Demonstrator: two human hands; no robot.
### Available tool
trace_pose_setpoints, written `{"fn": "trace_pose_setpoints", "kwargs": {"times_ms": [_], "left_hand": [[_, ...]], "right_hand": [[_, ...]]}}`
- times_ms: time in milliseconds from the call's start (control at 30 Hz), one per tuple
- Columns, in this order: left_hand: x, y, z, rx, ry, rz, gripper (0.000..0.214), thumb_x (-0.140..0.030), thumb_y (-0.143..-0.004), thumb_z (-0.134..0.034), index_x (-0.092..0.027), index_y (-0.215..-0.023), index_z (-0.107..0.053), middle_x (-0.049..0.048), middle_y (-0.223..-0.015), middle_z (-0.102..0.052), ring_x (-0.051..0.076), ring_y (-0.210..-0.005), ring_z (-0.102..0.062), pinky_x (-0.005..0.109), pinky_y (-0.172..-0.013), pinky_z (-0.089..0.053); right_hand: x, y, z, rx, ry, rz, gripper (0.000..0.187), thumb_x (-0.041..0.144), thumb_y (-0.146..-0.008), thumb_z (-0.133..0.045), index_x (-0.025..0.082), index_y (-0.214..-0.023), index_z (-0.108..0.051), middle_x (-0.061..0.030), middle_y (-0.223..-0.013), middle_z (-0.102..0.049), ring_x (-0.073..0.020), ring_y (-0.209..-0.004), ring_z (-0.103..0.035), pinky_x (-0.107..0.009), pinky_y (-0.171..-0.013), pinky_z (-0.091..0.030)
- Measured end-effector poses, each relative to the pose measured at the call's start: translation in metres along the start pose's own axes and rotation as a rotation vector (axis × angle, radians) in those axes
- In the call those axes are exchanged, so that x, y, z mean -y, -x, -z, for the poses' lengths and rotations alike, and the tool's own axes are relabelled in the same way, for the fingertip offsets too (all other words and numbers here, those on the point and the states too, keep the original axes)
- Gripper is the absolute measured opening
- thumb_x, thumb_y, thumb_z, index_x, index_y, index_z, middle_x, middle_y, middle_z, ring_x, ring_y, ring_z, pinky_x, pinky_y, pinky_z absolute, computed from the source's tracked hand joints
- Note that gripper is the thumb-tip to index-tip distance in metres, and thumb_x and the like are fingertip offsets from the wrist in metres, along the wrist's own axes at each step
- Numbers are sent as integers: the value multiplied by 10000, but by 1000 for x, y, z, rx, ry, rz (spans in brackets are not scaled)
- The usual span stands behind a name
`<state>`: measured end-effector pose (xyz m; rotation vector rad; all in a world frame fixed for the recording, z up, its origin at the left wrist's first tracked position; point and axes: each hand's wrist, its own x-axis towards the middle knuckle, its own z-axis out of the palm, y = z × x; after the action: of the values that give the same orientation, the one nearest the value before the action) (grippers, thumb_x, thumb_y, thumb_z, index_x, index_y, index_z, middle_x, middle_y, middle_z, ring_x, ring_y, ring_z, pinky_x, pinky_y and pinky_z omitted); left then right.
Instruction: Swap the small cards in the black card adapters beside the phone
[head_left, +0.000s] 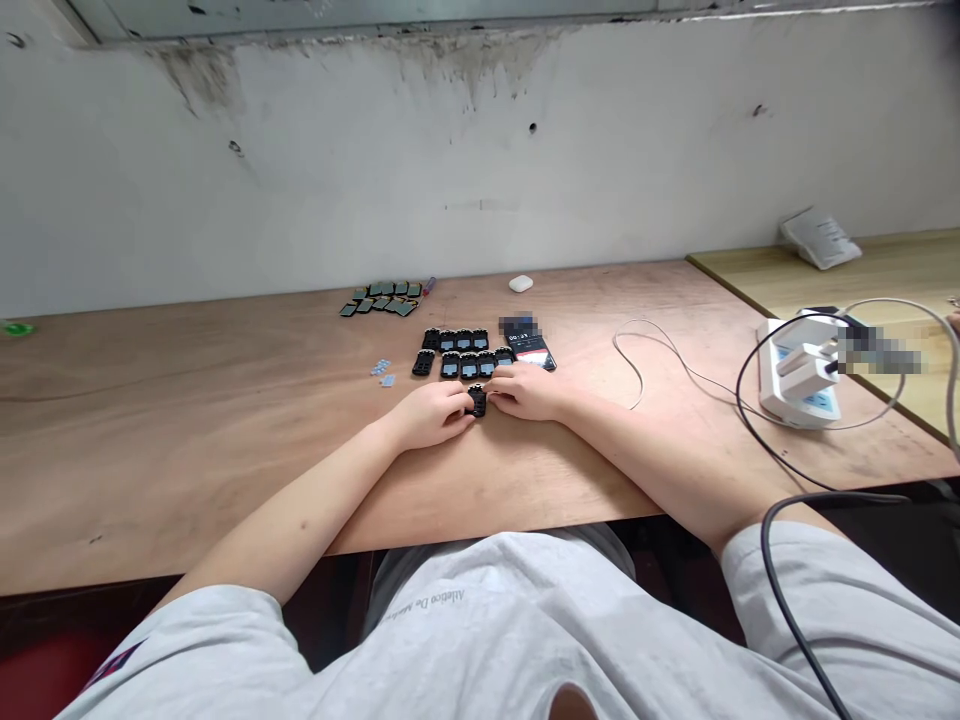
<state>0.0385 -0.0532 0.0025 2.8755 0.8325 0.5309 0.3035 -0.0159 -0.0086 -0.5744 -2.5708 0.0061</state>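
A small black plastic case (477,402) rests on the table between my hands. My left hand (436,412) is closed, its thumb and fingers gripping the case from the left. From the other side, the bent fingers of my right hand (527,391) press together at the case's upper right edge. Just beyond are two rows of similar black cases (469,366), several with pale blue-grey rectangles in them. Two at the left end, including one plain black case (424,363), show no such rectangle. Small light-blue pieces (387,380) lie left of the rows.
Green circuit boards with dark screens (382,303) lie farther back, beside a screwdriver (429,287). A phone (529,343) sits behind my right hand, and a white earbud case (520,284) near the wall. A power strip (799,385) with plugs and loose cables occupies the right.
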Motion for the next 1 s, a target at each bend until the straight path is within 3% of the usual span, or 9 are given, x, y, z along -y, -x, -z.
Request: {"fn": "trace_pose_setpoints", "kwargs": {"times_ms": [200,367,500,733,833,1000], "left_hand": [[20,9,10,-86,-64,67,256,-331,-1065,-435,-214,-1003,-655,85,-939,-641,205,-836,-624,324,-744,-488],[57,16,29,-226,-242,290,248,-325,-1050,-426,-204,-1020,-639,122,-1043,-669,263,-983,-629,397,-874,-488],[96,21,48,-120,-409,530,257,-310,-1031,-411,-190,-1050,-637,152,-1068,-677,311,-1020,-628,423,-847,-470],[140,2,59,200,-494,604,243,-313,-993,-451,-193,-1031,-659,179,-1133,-707,358,-1112,-619,459,-927,-438],[147,-13,55,234,-451,557,212,-312,-955,-499,-202,-989,-677,172,-1125,-715,356,-1135,-615,461,-958,-435],[144,-27,49,184,-329,547,272,-227,-876,-502,-228,-1033,-724,134,-1171,-734,336,-1146,-640,442,-976,-461]], "right_hand": [[-1,0,1,-48,-18,-41,183,208,-987,-543,171,-1018,-719,-77,-927,-690,-180,-775,-614,-293,-682,-419],[-3,0,0,-73,32,-100,201,214,-1000,-519,179,-987,-716,-77,-917,-680,-195,-815,-604,-319,-740,-420],[-2,-1,3,-70,117,-219,193,213,-998,-529,184,-993,-719,-90,-957,-688,-220,-877,-593,-347,-792,-408],[3,-2,8,-42,302,-455,216,276,-1029,-520,183,-1002,-713,-138,-1074,-667,-305,-1062,-528,-426,-897,-384],[2,-2,6,-35,334,-491,286,315,-1060,-473,183,-962,-708,-146,-1104,-654,-314,-1083,-510,-447,-918,-386],[1,-1,3,-3,341,-502,320,357,-1068,-463,180,-972,-712,-157,-1150,-645,-333,-1133,-494,-475,-956,-390]]}}
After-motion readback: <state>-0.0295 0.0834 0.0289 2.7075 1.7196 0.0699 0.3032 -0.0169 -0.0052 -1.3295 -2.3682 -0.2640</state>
